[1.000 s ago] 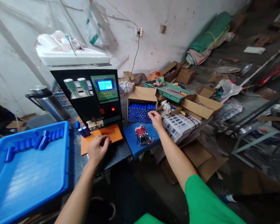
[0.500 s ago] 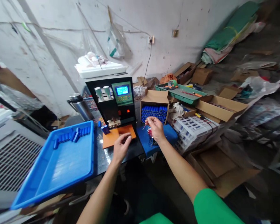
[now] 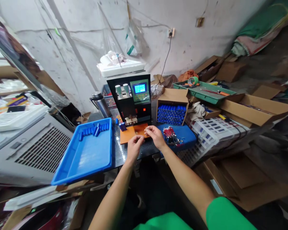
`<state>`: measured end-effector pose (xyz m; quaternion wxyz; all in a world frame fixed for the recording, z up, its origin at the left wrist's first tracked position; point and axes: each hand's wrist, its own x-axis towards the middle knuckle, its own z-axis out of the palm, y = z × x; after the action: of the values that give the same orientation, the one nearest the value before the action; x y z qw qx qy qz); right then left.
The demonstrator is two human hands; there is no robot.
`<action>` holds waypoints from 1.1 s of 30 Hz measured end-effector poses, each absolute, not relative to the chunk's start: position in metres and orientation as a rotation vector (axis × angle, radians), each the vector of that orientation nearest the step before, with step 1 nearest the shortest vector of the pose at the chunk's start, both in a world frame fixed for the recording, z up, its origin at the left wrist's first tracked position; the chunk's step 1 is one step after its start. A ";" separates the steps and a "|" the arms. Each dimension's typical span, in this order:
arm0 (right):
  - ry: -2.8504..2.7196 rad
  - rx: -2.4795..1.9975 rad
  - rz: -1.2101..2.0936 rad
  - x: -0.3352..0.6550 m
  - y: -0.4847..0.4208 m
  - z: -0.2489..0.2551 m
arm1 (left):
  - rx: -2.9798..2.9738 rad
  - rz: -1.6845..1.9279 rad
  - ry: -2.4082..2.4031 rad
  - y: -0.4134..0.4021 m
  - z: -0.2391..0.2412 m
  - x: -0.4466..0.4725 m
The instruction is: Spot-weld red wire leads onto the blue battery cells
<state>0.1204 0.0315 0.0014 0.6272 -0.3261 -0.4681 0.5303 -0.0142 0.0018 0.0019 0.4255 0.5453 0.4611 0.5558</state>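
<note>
Above the front of the orange board (image 3: 126, 137), my left hand (image 3: 134, 147) has thumb and fingers pinched together; anything between them is too small to make out. My right hand (image 3: 156, 137) faces it close by, its fingertips closed on a thin wire that barely shows now. Behind both hands stands a black spot welder (image 3: 141, 111) with a lit blue screen and copper-coloured electrodes low at its front. A few blue cylindrical battery cells (image 3: 122, 126) stand at the board's left edge. To the right, a pile of red and black wire leads (image 3: 171, 136) lies on a blue pad (image 3: 188, 135).
A blue tray (image 3: 110, 150) at left holds a row of blue cells. Behind the pad, a cardboard box (image 3: 174, 94) is stacked with cells. A steel flask (image 3: 102, 105), a green toolbox (image 3: 204, 92), a white crate (image 3: 204, 135) and open cartons (image 3: 244, 179) stand around.
My right hand has moved left from over the wire pile to the board, bringing the thin wire. My left hand has closed its fingers and come near it. The view has swung left.
</note>
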 end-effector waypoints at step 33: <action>-1.164 -0.998 1.200 0.122 0.041 -0.036 | 1.600 1.467 1.684 0.061 -0.030 -0.086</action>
<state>0.1217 0.0414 -0.0359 0.5624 -0.4238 -0.4945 0.5095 -0.0860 0.0614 -0.0297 0.1960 0.5711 0.6010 0.5238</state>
